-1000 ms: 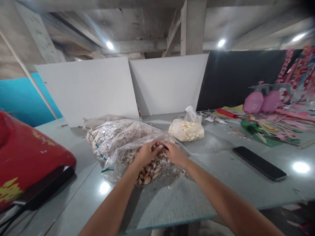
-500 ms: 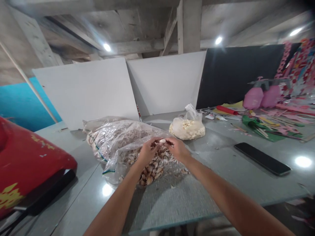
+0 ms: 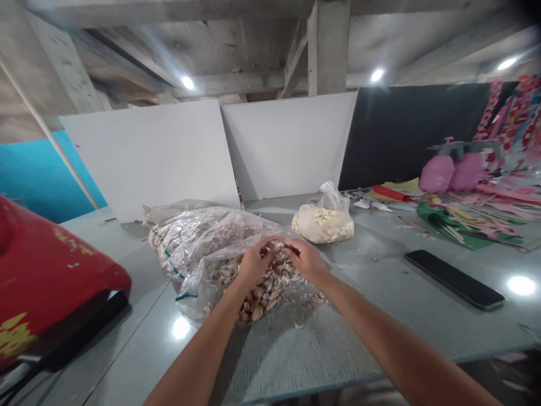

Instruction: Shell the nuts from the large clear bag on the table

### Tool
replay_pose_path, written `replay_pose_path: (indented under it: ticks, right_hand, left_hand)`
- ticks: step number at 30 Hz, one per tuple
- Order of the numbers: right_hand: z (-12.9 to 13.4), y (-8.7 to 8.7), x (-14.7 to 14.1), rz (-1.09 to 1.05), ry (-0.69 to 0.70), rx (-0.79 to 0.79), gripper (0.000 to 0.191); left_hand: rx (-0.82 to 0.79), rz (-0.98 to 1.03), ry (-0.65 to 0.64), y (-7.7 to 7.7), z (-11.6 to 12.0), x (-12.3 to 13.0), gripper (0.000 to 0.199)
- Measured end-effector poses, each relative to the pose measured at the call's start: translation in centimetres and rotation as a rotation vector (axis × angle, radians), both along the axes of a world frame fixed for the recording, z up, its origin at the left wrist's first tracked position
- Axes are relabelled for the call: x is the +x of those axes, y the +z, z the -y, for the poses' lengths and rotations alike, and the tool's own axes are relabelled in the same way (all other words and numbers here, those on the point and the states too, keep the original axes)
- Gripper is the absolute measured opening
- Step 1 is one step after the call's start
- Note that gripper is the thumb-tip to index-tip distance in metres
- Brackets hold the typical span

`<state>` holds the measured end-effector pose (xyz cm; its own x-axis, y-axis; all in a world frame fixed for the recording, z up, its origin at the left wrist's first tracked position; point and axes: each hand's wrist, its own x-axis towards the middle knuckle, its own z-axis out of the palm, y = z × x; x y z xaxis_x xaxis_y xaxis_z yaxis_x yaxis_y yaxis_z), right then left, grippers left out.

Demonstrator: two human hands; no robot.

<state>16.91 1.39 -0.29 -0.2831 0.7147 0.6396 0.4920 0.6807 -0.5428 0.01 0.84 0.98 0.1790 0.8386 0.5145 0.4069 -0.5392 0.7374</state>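
Observation:
Both hands meet over a pile of garlic cloves and papery skins (image 3: 257, 299) at the mouth of a large clear plastic bag (image 3: 198, 237). My left hand (image 3: 257, 260) is closed, its thumb and fingers pinching something small and pale that I cannot make out. Just to its right, my right hand (image 3: 307, 258) is pinched at the same spot, its fingertips nearly touching the left ones. Behind the right hand stands a smaller clear bag of pale peeled cloves (image 3: 324, 224).
A black phone (image 3: 454, 279) lies at the right. Pink spray bottles (image 3: 437, 173), green paper (image 3: 456, 228) and craft scraps sit at the back right. A red object (image 3: 54, 276) stands at the left. White boards (image 3: 291, 144) lean behind the table (image 3: 313, 361).
The white clove that showed between my fingertips is no longer clearly visible. My hands stay over the pile, and the view has shifted slightly.

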Motion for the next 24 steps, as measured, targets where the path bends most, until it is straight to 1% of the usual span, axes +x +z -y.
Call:
replay_pose_path:
  ticks: [4, 8, 11, 16, 20, 24]
  right_hand:
    - [0.2, 0.1, 0.1, -0.080, -0.004, -0.023, 0.029]
    - [0.1, 0.2, 0.1, -0.124, 0.032, 0.016, 0.026]
    - [-0.2, 0.1, 0.2, -0.112, 0.019, 0.006, 0.024]
    - [-0.8, -0.4, 0.2, -0.067, -0.024, -0.016, 0.022]
    - [-1.0, -0.5, 0.2, -0.045, -0.041, -0.020, 0.020]
    - [-1.0, -0.5, 0.2, -0.024, -0.062, -0.021, 0.017]
  left_hand:
    - [0.021, -0.039, -0.002, -0.1, -0.1, -0.1, 0.036]
    - [0.125, -0.090, -0.004, 0.1, -0.1, -0.1, 0.030]
    - [0.181, -0.121, 0.001, 0.0, 0.0, 0.0, 0.028]
    - [0.152, -0.167, -0.016, -0.3, 0.0, 0.2, 0.026]
    - [0.127, -0.179, 0.019, -0.5, 0.0, 0.3, 0.029]
    - [0.120, -0.232, 0.044, -0.2, 0.4, 0.6, 0.027]
